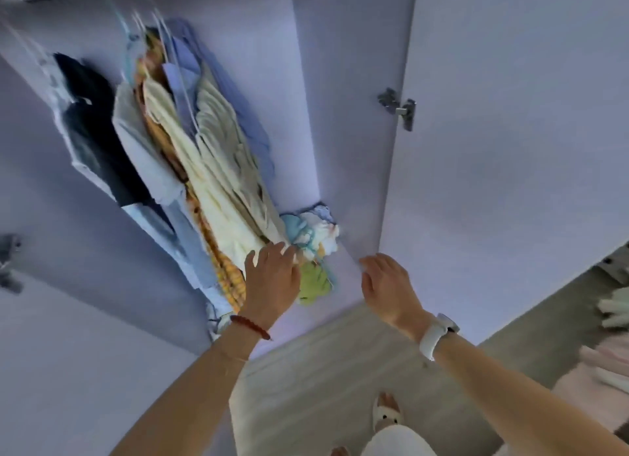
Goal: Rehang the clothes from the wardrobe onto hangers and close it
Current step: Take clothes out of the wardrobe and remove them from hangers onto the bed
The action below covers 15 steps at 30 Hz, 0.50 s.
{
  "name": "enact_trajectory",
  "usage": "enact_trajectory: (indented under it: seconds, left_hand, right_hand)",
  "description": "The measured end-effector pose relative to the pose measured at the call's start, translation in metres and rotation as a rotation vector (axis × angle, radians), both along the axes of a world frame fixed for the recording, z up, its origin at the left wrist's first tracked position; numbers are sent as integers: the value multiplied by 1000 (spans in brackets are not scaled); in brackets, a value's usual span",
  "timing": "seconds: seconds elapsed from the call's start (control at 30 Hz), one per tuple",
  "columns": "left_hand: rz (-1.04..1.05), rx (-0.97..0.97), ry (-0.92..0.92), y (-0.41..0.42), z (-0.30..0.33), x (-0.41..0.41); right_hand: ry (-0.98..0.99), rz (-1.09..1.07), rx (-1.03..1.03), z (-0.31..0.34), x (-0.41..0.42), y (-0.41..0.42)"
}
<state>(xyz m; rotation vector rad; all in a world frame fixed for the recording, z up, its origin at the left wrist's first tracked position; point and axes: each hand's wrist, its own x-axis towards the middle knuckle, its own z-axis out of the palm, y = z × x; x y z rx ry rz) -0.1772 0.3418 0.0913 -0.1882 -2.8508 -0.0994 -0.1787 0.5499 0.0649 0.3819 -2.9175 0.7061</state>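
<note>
Left hand w/ loose fingers reaching the small clothes pile on the wardrobe floor, right hand relaxed & empty nearby, most stuff's already hanging imo, pile + door left.

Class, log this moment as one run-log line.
left hand: open, touching hanging clothes | right hand: open, holds nothing | clothes pile: on wardrobe floor | right door: open
</note>
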Motion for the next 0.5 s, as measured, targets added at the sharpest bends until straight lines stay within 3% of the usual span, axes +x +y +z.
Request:
enact_trajectory:
  seconds: [0.2, 0.37, 0.5]
  left_hand:
    - [285, 63, 72, -97, 48, -36]
    - [323, -18, 343, -144, 100, -81]
    - [339, -113, 409, -163, 132, -124]
  right_hand:
    - [126, 205, 73, 43, -79, -94]
    - [197, 288, -84, 93, -153, -158]
    - [133, 394, -243, 135, -203, -208]
